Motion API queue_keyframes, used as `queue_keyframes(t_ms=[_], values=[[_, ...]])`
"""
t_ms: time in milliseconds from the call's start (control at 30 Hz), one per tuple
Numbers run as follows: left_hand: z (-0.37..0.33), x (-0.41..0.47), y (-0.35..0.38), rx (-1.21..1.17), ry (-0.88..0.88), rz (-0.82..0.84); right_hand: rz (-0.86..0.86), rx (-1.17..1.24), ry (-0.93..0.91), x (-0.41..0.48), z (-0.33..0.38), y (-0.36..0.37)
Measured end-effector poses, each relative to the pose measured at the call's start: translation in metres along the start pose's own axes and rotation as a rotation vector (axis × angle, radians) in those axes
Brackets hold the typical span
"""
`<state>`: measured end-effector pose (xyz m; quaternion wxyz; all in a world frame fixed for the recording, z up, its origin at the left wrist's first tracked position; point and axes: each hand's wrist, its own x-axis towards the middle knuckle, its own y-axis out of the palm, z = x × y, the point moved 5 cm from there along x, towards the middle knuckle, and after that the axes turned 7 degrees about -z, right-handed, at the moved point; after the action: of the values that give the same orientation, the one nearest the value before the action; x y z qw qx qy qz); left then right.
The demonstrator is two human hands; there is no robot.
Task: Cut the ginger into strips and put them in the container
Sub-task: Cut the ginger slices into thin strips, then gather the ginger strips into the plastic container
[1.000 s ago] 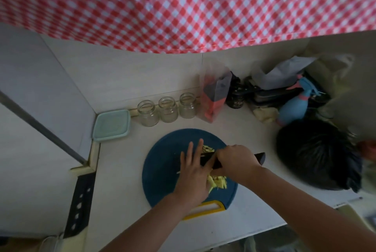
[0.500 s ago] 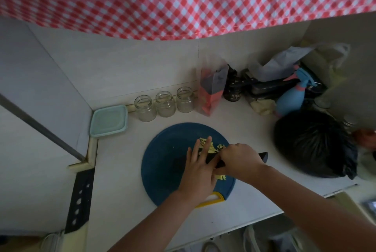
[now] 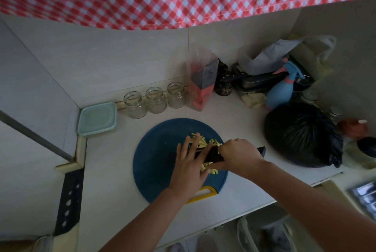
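With the right hand gripping the knife and the left hand flat, fingers straight, across its blade over the ginger strips, a slip could nick those fingers.

Both forearms are bare, uncovered from the wrist to where they pass out of sight. The left hand and the right hand are bare as well. Low down, blurred grey shoes show; I cannot tell whether they are on the person's feet.
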<state>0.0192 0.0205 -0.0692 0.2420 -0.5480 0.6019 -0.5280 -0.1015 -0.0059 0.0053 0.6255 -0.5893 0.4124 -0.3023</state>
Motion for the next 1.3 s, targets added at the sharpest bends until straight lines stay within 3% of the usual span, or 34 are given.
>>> queue_keyframes(t_ms=[467, 633, 800, 933, 1000, 1133, 1300], values=[[0.052, -0.009, 0.020, 0.061, -0.124, 0.084, -0.012, -0.026, 0.057, -0.009, -0.054, 0.000], [0.067, -0.020, 0.027, -0.019, -0.212, 0.163, -0.064, 0.048, 0.188, -0.015, -0.086, -0.004], [0.072, -0.019, 0.017, -0.286, -0.323, 0.021, -0.072, 0.162, 0.320, -0.020, -0.112, 0.011], [0.090, -0.006, -0.006, -0.429, -0.579, -0.149, -0.098, 0.370, 0.504, -0.025, -0.123, 0.042], [0.100, -0.003, -0.008, -0.443, -0.662, -0.091, -0.133, 0.415, 0.569, -0.026, -0.124, 0.059], [0.102, -0.006, 0.002, -0.293, -0.585, 0.111, -0.138, 0.485, 0.627, -0.021, -0.119, 0.091], [0.104, -0.014, -0.008, -0.430, -0.644, -0.040, -0.146, 0.545, 0.653, -0.008, -0.119, 0.111]])
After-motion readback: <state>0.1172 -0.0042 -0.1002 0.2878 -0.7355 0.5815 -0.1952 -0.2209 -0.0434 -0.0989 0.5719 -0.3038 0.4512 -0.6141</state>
